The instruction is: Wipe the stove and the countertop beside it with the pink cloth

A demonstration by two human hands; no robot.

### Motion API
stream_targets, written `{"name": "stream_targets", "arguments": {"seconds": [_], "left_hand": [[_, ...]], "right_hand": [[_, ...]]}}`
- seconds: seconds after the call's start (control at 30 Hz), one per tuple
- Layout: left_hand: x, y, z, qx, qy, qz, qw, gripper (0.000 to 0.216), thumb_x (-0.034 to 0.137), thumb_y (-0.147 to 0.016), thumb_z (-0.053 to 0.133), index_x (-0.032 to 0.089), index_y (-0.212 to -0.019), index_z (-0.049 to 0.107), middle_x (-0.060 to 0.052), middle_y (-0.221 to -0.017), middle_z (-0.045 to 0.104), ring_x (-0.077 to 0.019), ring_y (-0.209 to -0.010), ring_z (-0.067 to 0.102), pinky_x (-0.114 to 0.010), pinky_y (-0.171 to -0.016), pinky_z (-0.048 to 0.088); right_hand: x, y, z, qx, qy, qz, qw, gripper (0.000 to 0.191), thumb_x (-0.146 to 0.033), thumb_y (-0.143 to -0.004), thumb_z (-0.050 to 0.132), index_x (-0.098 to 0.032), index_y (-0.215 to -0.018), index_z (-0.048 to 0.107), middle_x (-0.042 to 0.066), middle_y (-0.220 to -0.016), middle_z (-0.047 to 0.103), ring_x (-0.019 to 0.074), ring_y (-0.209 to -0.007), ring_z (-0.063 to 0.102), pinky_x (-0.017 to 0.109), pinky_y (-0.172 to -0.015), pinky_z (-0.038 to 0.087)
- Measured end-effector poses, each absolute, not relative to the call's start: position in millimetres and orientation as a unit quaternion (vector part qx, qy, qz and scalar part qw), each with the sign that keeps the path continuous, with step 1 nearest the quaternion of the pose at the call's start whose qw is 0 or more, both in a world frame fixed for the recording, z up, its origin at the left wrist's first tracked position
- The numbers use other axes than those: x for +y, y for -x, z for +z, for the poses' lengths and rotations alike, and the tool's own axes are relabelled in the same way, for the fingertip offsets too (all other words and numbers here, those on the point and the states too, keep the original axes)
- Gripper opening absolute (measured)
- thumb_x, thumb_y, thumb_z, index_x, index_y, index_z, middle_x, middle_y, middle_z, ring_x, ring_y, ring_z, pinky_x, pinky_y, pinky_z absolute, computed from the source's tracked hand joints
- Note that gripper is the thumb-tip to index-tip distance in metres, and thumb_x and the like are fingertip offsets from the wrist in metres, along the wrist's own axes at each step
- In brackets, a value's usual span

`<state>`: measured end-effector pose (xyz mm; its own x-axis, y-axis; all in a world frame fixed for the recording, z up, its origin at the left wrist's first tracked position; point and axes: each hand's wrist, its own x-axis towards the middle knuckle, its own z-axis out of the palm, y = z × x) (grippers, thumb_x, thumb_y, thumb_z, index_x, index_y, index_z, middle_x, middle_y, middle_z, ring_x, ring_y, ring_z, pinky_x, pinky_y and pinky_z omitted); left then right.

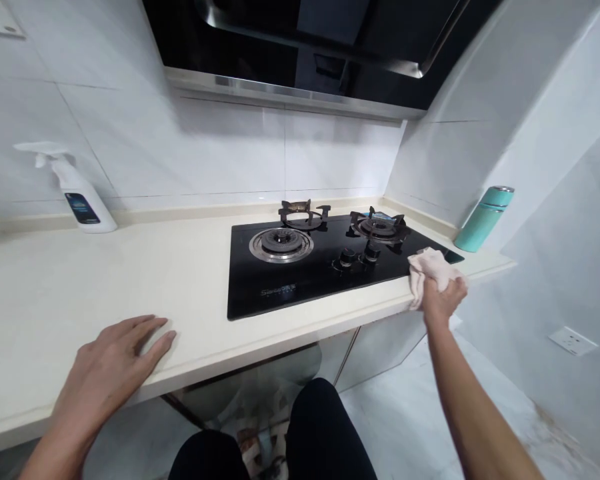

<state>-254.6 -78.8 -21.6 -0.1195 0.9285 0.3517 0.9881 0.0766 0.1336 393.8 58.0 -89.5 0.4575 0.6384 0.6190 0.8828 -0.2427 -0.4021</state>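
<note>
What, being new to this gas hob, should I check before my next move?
1. Right hand gripping the pink cloth: ok.
2. Cloth clear of the right burner grate: ok.
3. Left hand flat on the countertop: ok.
4. Left pan support seated over the left burner: not ok, it sits behind.
5. Control knobs off: cannot tell.
6. Spray bottle upright: ok.

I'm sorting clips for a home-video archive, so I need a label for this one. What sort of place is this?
This is most likely a home kitchen. A black glass gas hob is set into a cream countertop, with a range hood above it and white wall tiles behind.
</note>
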Motion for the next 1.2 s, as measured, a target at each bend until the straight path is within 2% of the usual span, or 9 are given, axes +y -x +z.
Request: {"name": "stream_targets", "arguments": {"seconds": [0.1, 0.17, 0.3, 0.43, 0.5, 0.7, 0.83, 1.0, 1.2], "left_hand": [[-80.5, 249.3, -17.4, -0.73, 0.659, -0.161, 0.083, 0.058, 0.064, -0.095, 0.039, 0.028, -0.124, 0.072, -0.005, -0.139, 0.069, -0.0312, -0.136, 0.056, -0.051, -0.113, 0.045], [-82.2, 245.9, -14.4, -0.735, 0.657, -0.155, 0.07, 0.059, 0.064, -0.095, 0.039, 0.026, -0.125, 0.072, -0.007, -0.141, 0.068, -0.0315, -0.137, 0.055, -0.052, -0.115, 0.043], [-87.3, 238.7, -7.8, -0.737, 0.656, -0.157, 0.043, 0.059, 0.061, -0.097, 0.04, 0.023, -0.129, 0.071, -0.009, -0.147, 0.065, -0.032, -0.14, 0.051, -0.052, -0.116, 0.039], [-92.0, 231.4, -1.2, -0.739, 0.653, -0.163, 0.021, 0.057, 0.058, -0.099, 0.04, 0.021, -0.132, 0.069, -0.009, -0.15, 0.062, -0.0321, -0.143, 0.047, -0.053, -0.118, 0.035], [-93.1, 229.7, 0.1, -0.738, 0.655, -0.165, 0.017, 0.057, 0.057, -0.1, 0.039, 0.02, -0.131, 0.07, -0.01, -0.15, 0.062, -0.0323, -0.143, 0.048, -0.053, -0.118, 0.035], [-92.0, 234.6, -6.0, -0.742, 0.646, -0.176, 0.034, 0.06, 0.06, -0.096, 0.037, 0.023, -0.126, 0.074, -0.009, -0.147, 0.065, -0.0323, -0.143, 0.051, -0.048, -0.116, 0.038], [-90.8, 237.7, -9.7, -0.733, 0.651, -0.19, 0.048, 0.06, 0.061, -0.094, 0.038, 0.025, -0.124, 0.075, -0.008, -0.145, 0.067, -0.0315, -0.142, 0.053, -0.045, -0.114, 0.04], [-90.1, 238.4, -11.9, -0.739, 0.645, -0.189, 0.044, 0.062, 0.062, -0.093, 0.037, 0.024, -0.125, 0.074, -0.009, -0.147, 0.065, -0.0331, -0.142, 0.052, -0.05, -0.114, 0.039], [-86.9, 237.2, -11.7, -0.739, 0.647, -0.179, 0.055, 0.063, 0.062, -0.092, 0.038, 0.025, -0.126, 0.075, -0.008, -0.146, 0.065, -0.0374, -0.14, 0.052, -0.053, -0.11, 0.042]], "right_hand": [[44.0, -316.8, -119.2, -0.399, 0.801, -0.135, 0.426, 0.082, -0.042, -0.096, 0.039, 0.0, -0.164, 0.019, 0.036, -0.161, 0.023, 0.0513, -0.155, 0.02, 0.073, -0.117, 0.031], [31.2, -256.9, -136.1, -0.385, 0.794, -0.068, 0.465, 0.08, -0.039, -0.098, 0.04, -0.01, -0.167, 0.013, 0.03, -0.162, 0.025, 0.0472, -0.158, 0.014, 0.074, -0.12, 0.028], [-6.7, -150.2, -155.4, -0.474, 0.766, -0.011, 0.435, 0.067, -0.035, -0.099, 0.044, -0.018, -0.162, 0.031, 0.028, -0.151, 0.042, 0.0508, -0.152, 0.026, 0.079, -0.112, 0.032], [-51.1, -100.4, -149.0, -0.581, 0.747, 0.021, 0.323, 0.057, -0.037, -0.101, 0.041, -0.016, -0.154, 0.046, 0.028, -0.153, 0.04, 0.054, -0.15, 0.023, 0.082, -0.112, 0.024], [-64.5, -102.9, -139.7, -0.629, 0.721, 0.005, 0.291, 0.056, -0.041, -0.101, 0.043, -0.017, -0.151, 0.052, 0.026, -0.156, 0.036, 0.0518, -0.15, 0.021, 0.077, -0.115, 0.022], [-46.8, -197.9, -125.2, -0.704, 0.575, -0.121, 0.399, 0.043, -0.038, -0.087, 0.063, -0.027, -0.128, 0.066, 0.016, -0.146, 0.049, 0.0448, -0.141, 0.034, 0.066, -0.112, 0.03], [-19.9, -276.5, -123.4, -0.762, 0.514, -0.209, 0.334, 0.045, -0.025, -0.083, 0.064, -0.02, -0.127, 0.059, 0.019, -0.15, 0.049, 0.0392, -0.145, 0.036, 0.059, -0.115, 0.029], [2.2, -343.1, -108.8, -0.792, 0.475, -0.268, 0.273, 0.058, -0.03, -0.082, 0.069, -0.012, -0.134, 0.05, 0.025, -0.143, 0.054, 0.0371, -0.134, 0.047, 0.052, -0.112, 0.035], [-1.6, -336.5, -84.3, -0.78, 0.518, -0.266, 0.231, 0.063, -0.028, -0.074, 0.079, -0.01, -0.13, 0.055, 0.024, -0.136, 0.056, 0.038, -0.125, 0.05, 0.049, -0.107, 0.04]]}}
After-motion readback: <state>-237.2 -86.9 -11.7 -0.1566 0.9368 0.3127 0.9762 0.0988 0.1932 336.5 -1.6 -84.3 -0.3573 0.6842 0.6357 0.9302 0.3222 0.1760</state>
